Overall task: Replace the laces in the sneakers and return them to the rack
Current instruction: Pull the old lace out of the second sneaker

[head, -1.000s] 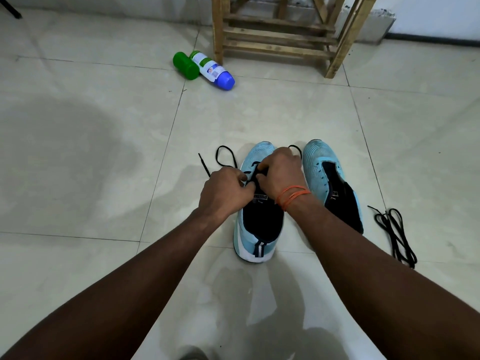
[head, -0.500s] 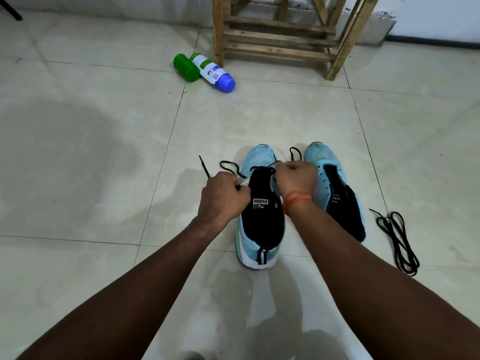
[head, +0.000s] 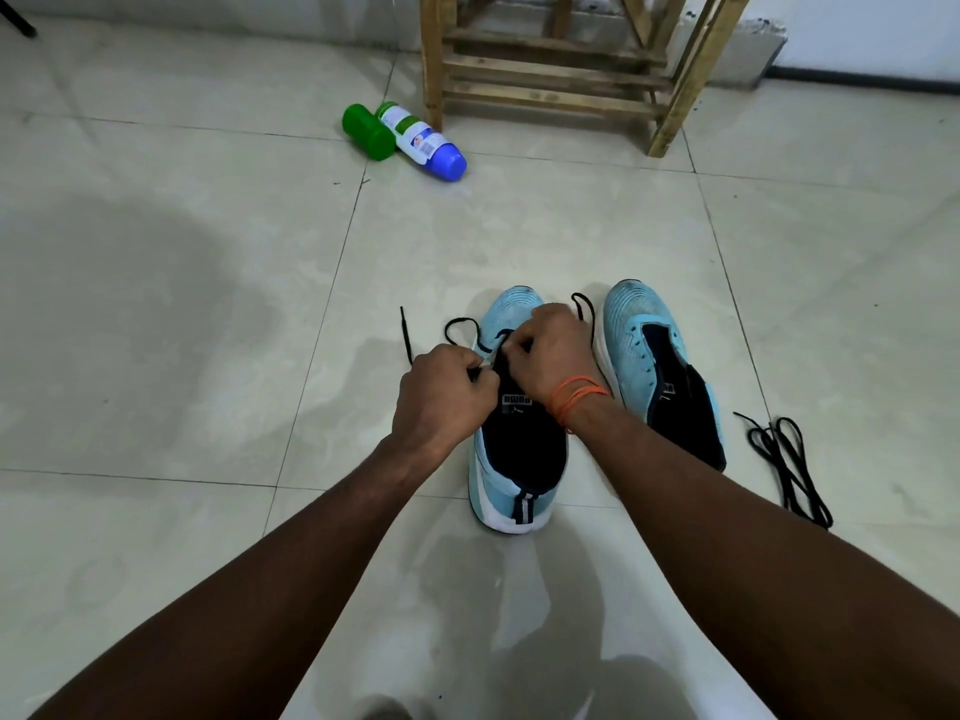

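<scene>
You're down on a pale tiled floor [head: 156, 304], and the wooden rack [head: 550, 90] stands at the far end against the wall with nothing visible on its lower slats. Both sneakers sit on the tiles right in front of you, toes pointing at the rack, well apart from it.

The near sneaker [head: 519, 459], light blue with a dark tongue, is the one you're working on. The second sneaker [head: 654, 356] is just beside it on your right, eyelets bare.

Your left hand [head: 441, 402] is curled tight at the left edge of the tongue, fingertips pinching the black lace [head: 460, 324]. Your right hand [head: 550, 350] is fisted over the throat of the same shoe, fingers curled in on that lace too. One loop sticks out behind its knuckles, and the other end trails onto the floor to the left.

Off by the rack's left leg, a green bottle [head: 368, 132] and a white bottle [head: 426, 142] with a blue cap lie touching each other. A spare lace [head: 789, 465] is bunched on the tiles right of the second sneaker. There's an orange thread band [head: 574, 400] on your right wrist.
</scene>
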